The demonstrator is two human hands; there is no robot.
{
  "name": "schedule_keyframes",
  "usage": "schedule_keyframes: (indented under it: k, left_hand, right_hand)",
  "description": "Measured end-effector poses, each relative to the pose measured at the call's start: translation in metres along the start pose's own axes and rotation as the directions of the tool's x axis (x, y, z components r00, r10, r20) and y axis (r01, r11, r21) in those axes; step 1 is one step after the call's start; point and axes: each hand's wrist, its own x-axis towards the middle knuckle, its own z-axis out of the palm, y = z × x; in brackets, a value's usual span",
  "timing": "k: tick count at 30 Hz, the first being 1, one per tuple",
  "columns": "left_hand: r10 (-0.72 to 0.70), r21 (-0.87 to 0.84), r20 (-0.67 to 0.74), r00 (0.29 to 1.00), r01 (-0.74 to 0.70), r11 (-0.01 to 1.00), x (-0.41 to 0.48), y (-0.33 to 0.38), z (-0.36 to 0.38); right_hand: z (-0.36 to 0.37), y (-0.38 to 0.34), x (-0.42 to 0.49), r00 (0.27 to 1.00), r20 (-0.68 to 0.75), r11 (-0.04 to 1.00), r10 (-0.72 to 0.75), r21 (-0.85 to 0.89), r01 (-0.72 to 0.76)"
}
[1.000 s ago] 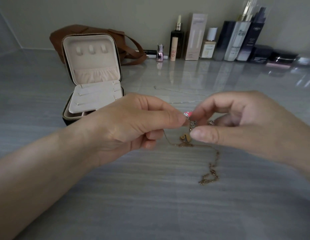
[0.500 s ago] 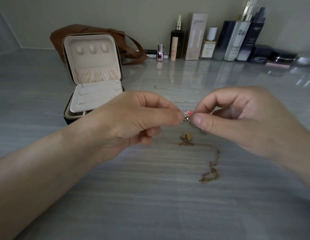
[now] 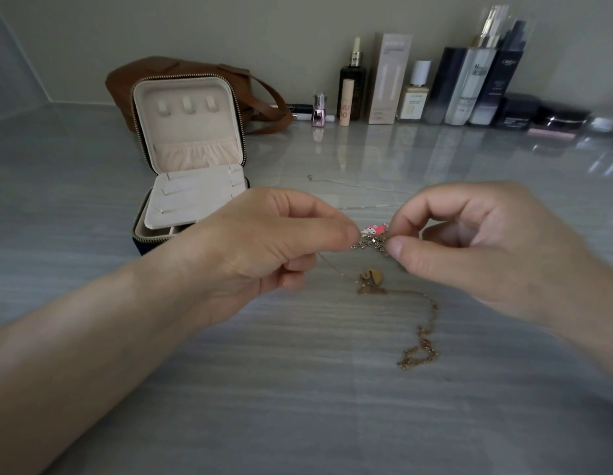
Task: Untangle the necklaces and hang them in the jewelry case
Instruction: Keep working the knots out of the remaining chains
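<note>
My left hand (image 3: 263,248) and my right hand (image 3: 476,248) pinch a knot of tangled silver chain (image 3: 370,242) between them, just above the counter. A small pink charm (image 3: 375,230) sits in the knot. A gold necklace (image 3: 418,337) with a round gold pendant (image 3: 370,276) hangs from the knot and trails over the counter toward me. A thin silver chain (image 3: 353,185) lies farther back. The jewelry case (image 3: 188,156) stands open at the left, its cream lid upright with three hooks and a pouch.
A brown leather bag (image 3: 263,94) lies behind the case. Several cosmetic bottles, boxes and jars (image 3: 445,87) line the back wall to the right. The grey marble counter (image 3: 298,406) stretches out in front of me.
Both hands rose slightly and drew apart a little, so the knot of chain between the fingertips shows more. The gold pendant now lies lower, clear of my fingers.
</note>
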Motion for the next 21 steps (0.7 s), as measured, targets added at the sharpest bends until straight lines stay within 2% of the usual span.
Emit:
schedule_keyframes:
  k: [14,21]
  left_hand:
    - [-0.052,0.027,-0.022,0.998,0.053,0.998,0.002,0.0009,0.0013]
    - [-0.113,-0.04,-0.031,0.993,0.112,0.993,0.0058,-0.0005,-0.0012]
  right_hand:
    - [0.0037,0.0015,0.0012,0.999,-0.006,0.998,0.049,-0.024,-0.05]
    - [0.004,0.0002,0.0021,0.999,-0.025,0.998,0.044,-0.034,-0.045]
